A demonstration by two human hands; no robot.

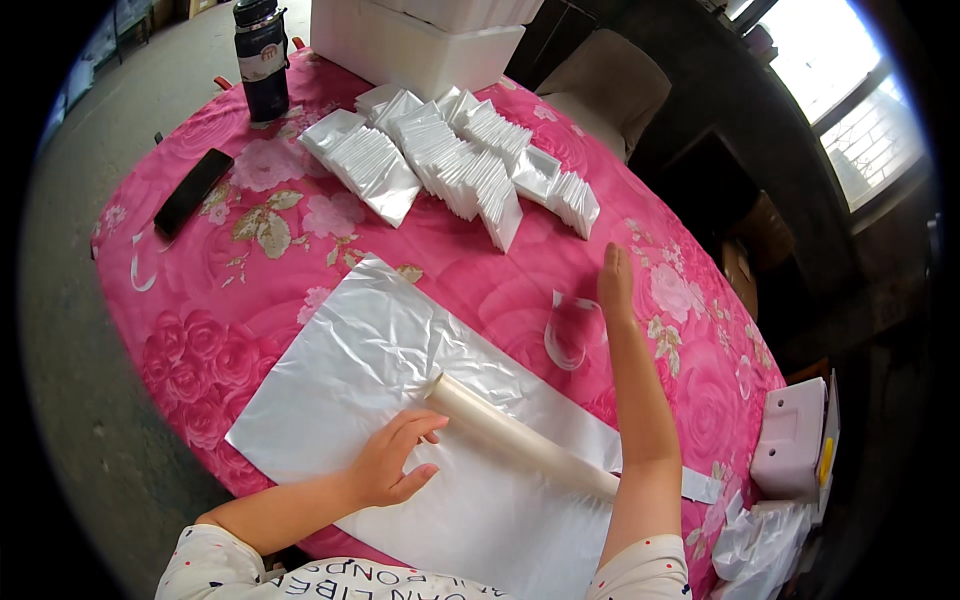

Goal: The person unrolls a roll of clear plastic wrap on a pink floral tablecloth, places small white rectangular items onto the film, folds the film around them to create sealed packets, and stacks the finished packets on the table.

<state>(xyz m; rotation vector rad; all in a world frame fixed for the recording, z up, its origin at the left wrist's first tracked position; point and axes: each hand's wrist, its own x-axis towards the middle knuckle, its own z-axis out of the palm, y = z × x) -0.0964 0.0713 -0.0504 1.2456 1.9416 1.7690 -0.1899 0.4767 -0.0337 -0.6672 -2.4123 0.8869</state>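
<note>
A large sheet of whitish, shiny plastic film (330, 370) lies creased across the near part of the table. On it a pale, slim roll (520, 440) rests slantwise, its far end beside the fingers of my left hand (400, 458). That hand hovers over the film with thumb and fingers apart, holding nothing. My right hand (617, 285) reaches far over the table, seen edge-on with fingers stretched out; nothing shows in it. Just beyond it sit rows of folded white plastic packets (440, 145). My right forearm covers the roll's near end.
A pink floral cloth (480, 270) covers the oval table. At the left are a phone (194, 192) and a dark bottle (262, 70). White foam boxes (410, 45) stand at the back. Clear strip loops (567, 335) lie near my right arm. A white container (790, 440) stands right.
</note>
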